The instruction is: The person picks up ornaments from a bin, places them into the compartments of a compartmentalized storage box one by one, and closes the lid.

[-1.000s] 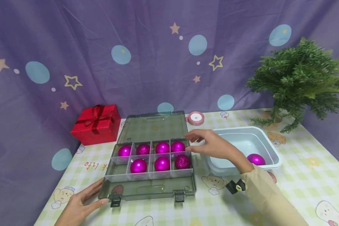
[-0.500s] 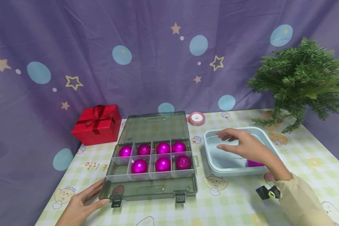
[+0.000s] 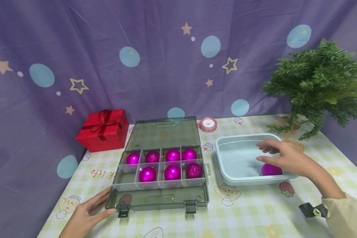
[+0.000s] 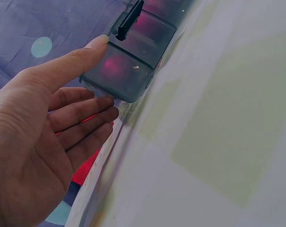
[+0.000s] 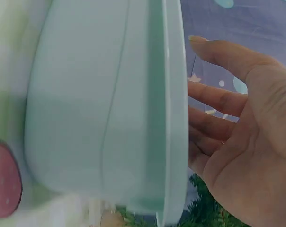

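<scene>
A translucent grey divided organizer box [image 3: 160, 209] lies with its lid [image 3: 163, 134] folded back. Magenta Christmas baubles [image 3: 172, 172] fill its back row and the three right-hand compartments of its front row; some are shiny, some glittery. My left hand [image 3: 84, 211] rests at the box's front left corner, thumb touching the front edge and fingers extended along the side. To the right, a pale blue plastic basin [image 3: 236, 155] holds a magenta bauble [image 3: 270, 170] with a thin string. Above the basin's right part hovers my right hand [image 3: 287, 157], fingers loosely bent, holding nothing, close to the bauble.
A red gift box [image 3: 104, 132] with a dark red bow stands at the back left. Behind the organizer lies a pink ribbon roll [image 3: 208, 124]. A small artificial Christmas tree [image 3: 312, 86] rises at the back right, in front of a purple curtain [image 3: 154, 86].
My right hand has moved right, from beside the organizer's back right compartment to over the basin near its bauble. My left hand stays at the organizer's corner.
</scene>
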A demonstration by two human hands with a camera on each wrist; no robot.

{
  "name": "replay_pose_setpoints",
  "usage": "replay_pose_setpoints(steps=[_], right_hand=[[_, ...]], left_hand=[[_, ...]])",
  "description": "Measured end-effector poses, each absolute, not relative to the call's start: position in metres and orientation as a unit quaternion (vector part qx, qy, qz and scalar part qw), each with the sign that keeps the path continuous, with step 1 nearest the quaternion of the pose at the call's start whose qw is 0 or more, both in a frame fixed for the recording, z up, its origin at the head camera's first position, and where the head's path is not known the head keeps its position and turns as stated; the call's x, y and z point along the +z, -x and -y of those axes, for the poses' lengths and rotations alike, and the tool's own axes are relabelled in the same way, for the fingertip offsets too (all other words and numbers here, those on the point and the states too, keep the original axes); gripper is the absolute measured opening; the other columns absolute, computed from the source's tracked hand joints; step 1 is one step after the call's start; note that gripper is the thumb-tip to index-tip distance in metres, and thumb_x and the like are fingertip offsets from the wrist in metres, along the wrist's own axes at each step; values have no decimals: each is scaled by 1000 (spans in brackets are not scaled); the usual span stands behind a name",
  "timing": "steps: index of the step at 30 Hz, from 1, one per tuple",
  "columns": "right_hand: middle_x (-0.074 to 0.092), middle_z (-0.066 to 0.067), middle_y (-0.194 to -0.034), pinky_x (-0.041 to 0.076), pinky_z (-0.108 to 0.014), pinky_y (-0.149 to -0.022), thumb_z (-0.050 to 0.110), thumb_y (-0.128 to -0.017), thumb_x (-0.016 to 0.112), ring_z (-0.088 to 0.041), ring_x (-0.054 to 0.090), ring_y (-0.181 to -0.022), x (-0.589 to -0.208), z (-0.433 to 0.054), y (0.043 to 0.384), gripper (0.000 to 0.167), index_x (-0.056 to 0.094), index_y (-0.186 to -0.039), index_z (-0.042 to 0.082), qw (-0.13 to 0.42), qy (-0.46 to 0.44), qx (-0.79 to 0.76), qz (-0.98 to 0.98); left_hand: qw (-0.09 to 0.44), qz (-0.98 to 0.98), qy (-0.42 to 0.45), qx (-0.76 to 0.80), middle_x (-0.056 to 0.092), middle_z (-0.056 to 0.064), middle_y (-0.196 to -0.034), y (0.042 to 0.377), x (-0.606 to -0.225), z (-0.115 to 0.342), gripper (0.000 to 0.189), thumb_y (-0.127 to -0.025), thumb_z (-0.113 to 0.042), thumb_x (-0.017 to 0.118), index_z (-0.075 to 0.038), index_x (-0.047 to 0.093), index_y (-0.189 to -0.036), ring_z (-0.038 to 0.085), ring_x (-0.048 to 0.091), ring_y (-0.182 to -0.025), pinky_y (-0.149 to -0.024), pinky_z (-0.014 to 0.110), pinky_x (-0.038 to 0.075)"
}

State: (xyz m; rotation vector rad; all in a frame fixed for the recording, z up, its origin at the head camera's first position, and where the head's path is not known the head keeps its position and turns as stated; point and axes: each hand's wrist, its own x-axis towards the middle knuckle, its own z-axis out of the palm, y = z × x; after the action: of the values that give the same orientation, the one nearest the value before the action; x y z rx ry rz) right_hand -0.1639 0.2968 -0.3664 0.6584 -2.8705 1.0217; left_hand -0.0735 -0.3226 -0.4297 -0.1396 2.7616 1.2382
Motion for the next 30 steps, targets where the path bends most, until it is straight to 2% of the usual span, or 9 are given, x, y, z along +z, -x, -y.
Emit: replay_pose_setpoints(steps=[5, 8, 11, 14, 20, 30], right_hand=[[69, -15, -121, 57, -35, -87, 22, -97, 76, -34, 68, -107, -371, -306, 162, 43, 65, -132, -1, 13, -197, 310, 930], [70, -16, -120, 58, -36, -86, 24, -96, 77, -34, 68, -107, -371, -308, 161, 45, 65, -132, -2, 9, -188, 297, 936], [69, -18, -120, 58, -42, -86, 25, -95, 79, -35, 68, -107, -371, -310, 161, 50, 63, -132, -4, -6, -186, 290, 939], [68, -21, -121, 57, -50, -88, 26, -95, 79, -38, 67, -108, -369, -312, 162, 55, 61, -134, -8, -36, -184, 285, 940], [68, -22, -120, 55, -57, -90, 32, -92, 80, -41, 65, -110, -365, -314, 164, 63, 59, -133, -12, -99, -177, 247, 948], [69, -18, -108, 56, -54, -84, 26, -88, 85, -38, 68, -100, -360, -310, 175, 64, 60, -128, -16, -170, -175, 183, 953]], left_hand=[[67, -905, 52, 417, 56, 11, -149, 73, -429, 322, 80, -88, -40, 84, -11, 50, -155, 29, 62, -127, -92, 16, 49], [67, -904, 50, 420, 55, 12, -149, 73, -430, 322, 80, -89, -40, 83, -11, 50, -155, 31, 60, -129, -93, 16, 49], [61, -903, 46, 423, 56, 12, -149, 73, -430, 322, 79, -89, -39, 84, -11, 50, -155, 31, 61, -128, -93, 16, 50], [62, -902, 45, 424, 56, 12, -149, 72, -430, 322, 78, -89, -39, 83, -11, 50, -155, 32, 61, -128, -93, 17, 50], [59, -905, 40, 419, 56, 10, -149, 73, -429, 323, 78, -89, -39, 83, -11, 51, -154, 31, 61, -128, -93, 17, 50], [71, -908, 43, 412, 54, 12, -150, 74, -427, 324, 80, -90, -41, 83, -10, 49, -156, 34, 59, -130, -94, 17, 49]])
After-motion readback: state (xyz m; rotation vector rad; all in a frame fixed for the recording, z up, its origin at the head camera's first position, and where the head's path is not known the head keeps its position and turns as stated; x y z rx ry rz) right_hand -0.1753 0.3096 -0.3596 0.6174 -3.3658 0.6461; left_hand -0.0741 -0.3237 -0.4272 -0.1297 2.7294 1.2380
